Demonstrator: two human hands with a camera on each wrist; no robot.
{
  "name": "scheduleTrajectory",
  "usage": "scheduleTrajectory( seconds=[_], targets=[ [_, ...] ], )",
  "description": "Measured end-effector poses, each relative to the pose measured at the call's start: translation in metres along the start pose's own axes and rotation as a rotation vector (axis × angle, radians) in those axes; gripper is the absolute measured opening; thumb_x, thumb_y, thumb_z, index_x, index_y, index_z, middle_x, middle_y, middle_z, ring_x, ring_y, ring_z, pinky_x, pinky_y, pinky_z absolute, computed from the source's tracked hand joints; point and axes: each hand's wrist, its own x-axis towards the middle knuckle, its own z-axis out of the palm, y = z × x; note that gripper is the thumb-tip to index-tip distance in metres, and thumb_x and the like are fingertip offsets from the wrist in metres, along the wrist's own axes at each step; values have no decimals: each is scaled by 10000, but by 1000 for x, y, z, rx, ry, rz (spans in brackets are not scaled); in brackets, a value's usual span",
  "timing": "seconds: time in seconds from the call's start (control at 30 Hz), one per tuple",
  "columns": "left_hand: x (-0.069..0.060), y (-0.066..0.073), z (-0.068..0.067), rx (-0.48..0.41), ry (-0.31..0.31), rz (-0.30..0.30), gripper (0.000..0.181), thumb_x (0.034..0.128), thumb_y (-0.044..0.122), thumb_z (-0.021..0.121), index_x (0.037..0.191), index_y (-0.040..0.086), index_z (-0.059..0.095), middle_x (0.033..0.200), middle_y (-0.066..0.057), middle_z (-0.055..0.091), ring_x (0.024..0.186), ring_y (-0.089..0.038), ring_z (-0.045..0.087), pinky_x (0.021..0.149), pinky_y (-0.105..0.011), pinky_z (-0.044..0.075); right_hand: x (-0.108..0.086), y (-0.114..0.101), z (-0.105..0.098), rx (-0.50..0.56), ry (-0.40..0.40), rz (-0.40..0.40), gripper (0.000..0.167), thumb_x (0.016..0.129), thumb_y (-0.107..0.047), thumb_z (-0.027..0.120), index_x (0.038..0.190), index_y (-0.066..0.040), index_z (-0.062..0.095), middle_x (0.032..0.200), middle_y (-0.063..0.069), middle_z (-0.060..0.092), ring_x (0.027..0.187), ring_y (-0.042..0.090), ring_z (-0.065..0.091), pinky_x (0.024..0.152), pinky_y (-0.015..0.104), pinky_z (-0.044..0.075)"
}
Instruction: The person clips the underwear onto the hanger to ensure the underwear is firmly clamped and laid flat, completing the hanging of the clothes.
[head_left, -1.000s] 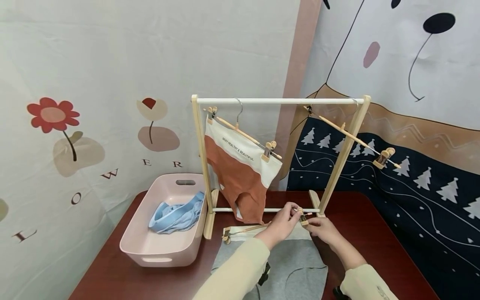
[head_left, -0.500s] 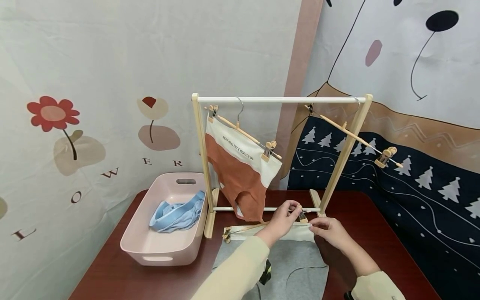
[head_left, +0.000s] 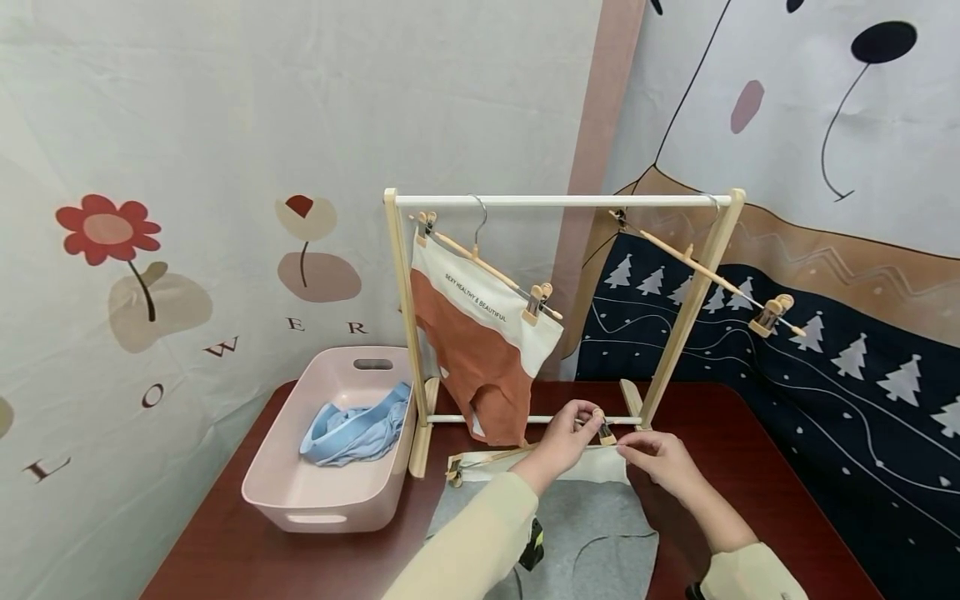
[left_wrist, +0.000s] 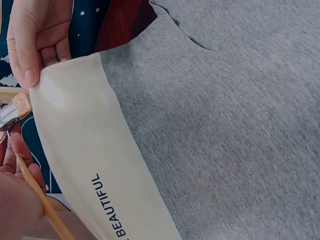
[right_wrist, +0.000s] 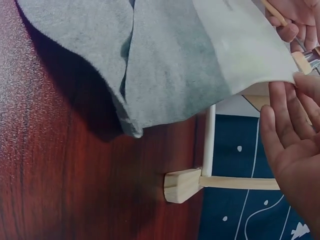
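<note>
Grey briefs (head_left: 611,508) spread before the rack (head_left: 558,201), your right hand (head_left: 663,460) pinching their waistband (head_left: 600,467), your left hand (head_left: 561,440) pinching a clip (head_left: 606,433), your left sleeve (head_left: 476,537) hiding some cloth, the lower edge cut off.

Grey briefs (head_left: 607,517) have their cream waistband (left_wrist: 80,120) spread along a wooden clip hanger (left_wrist: 44,201).

The rack (head_left: 562,201) stands behind the held garment (head_left: 600,508), right of the basket (head_left: 352,512).
</note>
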Motion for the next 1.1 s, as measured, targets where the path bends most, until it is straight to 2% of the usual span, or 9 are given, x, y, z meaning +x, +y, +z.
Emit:
scheduleTrajectory(
  seconds=[0.07, 0.27, 0.37, 0.53, 0.83, 1.1],
  targets=[
    [0, 0, 0, 4, -2, -6, 292, 990, 292, 490, 1186, 87, 559, 1043, -47, 591, 827, -90, 500, 706, -222, 427, 0, -1, 0, -21, 12, -28, 185, 860, -224, 692, 961, -70, 710, 896, 80, 663, 624, 76, 502, 480, 253, 439],
    [1, -3, 2, 43, 0, -6, 333, 990, 297, 489, 1203, 65, 597, 1085, -68, 623, 877, -106, 546, 743, -230, 459, 1, -1, 1, -84, 21, -103, 130, 859, -186, 694, 936, -84, 714, 946, 80, 684, 772, 27, 551, 660, 220, 486],
    [1, -2, 3, 51, -3, -3, 286, 992, 295, 481, 1137, 83, 608, 1072, -44, 615, 859, -103, 541, 731, -221, 451, 1, -1, 2, -85, 24, -109, 114, 854, -172, 697, 926, -85, 715, 938, 78, 683, 769, 29, 556, 657, 227, 492],
    [-1, 0, 4, 62, -5, -5, 192, 995, 298, 463, 1046, 144, 565, 1058, 8, 551, 743, -78, 486, 634, -219, 427, 0, -3, 2, -105, 20, -120, 94, 857, -163, 692, 913, -92, 715, 924, 65, 686, 764, 39, 570, 657, 238, 495],
    [-2, -1, 6, 84, 72, -15, 152, 983, 305, 491, 1023, 186, 577, 911, 18, 563, 688, -115, 473, 561, -221, 402, 2, -6, 4, -152, 15, -109, 69, 848, -138, 696, 894, -93, 720, 900, 56, 689, 755, 75, 606, 645, 214, 501],
    [-3, -1, 9, 61, 77, -26, 143, 977, 285, 510, 1024, 178, 592, 869, 4, 563, 629, -85, 459, 515, -230, 397, 3, -7, 4, -199, 43, -119, 45, 826, -122, 712, 851, -89, 729, 852, 44, 689, 694, 37, 565, 595, 217, 479]
  ],
)
